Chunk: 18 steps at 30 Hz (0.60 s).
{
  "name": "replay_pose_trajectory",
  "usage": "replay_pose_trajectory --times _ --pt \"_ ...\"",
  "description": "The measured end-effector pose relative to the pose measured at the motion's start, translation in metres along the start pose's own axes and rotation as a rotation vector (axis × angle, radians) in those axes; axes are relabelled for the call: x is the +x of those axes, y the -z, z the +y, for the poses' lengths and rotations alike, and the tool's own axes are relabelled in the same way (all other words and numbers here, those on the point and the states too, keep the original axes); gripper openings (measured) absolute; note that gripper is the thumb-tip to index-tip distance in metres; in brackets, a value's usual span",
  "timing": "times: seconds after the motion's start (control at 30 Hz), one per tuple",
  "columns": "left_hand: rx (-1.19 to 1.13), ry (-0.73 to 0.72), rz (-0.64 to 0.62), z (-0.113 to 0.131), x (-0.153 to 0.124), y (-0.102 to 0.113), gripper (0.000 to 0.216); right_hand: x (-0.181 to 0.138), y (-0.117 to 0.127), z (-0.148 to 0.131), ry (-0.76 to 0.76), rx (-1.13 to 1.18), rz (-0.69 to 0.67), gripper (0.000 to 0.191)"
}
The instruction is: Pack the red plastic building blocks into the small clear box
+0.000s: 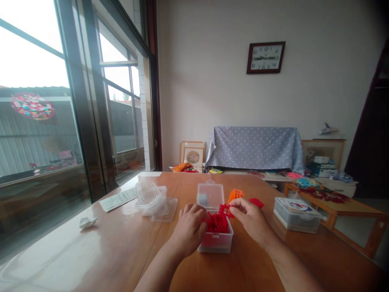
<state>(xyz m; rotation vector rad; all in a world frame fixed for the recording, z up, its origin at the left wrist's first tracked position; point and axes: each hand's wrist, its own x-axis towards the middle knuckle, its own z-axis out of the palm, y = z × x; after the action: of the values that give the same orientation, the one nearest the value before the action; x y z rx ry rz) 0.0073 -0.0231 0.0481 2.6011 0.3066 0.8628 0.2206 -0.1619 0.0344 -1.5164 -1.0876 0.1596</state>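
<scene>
A clear plastic box (215, 244) stands on the table in front of me, filled with red lattice-like plastic pieces (217, 224). Its lid (210, 194) is raised behind it. Over the box's left side, my left hand (191, 224) is closed with fingers bent down among the red pieces; their tips are hidden. My right hand (247, 215) pinches a red plastic piece (225, 210) between thumb and fingers, just above the box's right back corner. Behind that hand are an orange lattice piece (236, 195) and another red piece (257, 202), partly covered.
Empty clear containers (151, 198) and a printed sheet (118, 199) lie at the left, with a crumpled wrapper (88, 222) nearer me. A lidded clear box (297, 215) stands at the right. Beyond the wooden table (100, 259) is a low stool-like table (343, 205).
</scene>
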Motion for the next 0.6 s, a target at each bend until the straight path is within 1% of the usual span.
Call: replay_pose_trajectory --times 0.13,0.3,0.43,0.6 --pt "0.074 -0.010 -0.059 0.005 0.009 -0.009 0.020 0.012 0.001 0.008 -0.003 0.080 -0.020 0.030" --pt "0.112 -0.024 -0.108 0.007 0.008 -0.015 0.019 0.011 -0.001 0.018 -0.033 0.135 -0.040 0.029" --pt "0.088 -0.001 -0.167 0.005 0.006 -0.016 0.018 0.004 -0.002 0.023 -0.035 0.112 -0.069 0.025" --pt "0.033 0.010 -0.196 0.002 0.004 -0.020 0.019 -0.003 0.000 0.019 -0.014 0.039 -0.128 0.021"
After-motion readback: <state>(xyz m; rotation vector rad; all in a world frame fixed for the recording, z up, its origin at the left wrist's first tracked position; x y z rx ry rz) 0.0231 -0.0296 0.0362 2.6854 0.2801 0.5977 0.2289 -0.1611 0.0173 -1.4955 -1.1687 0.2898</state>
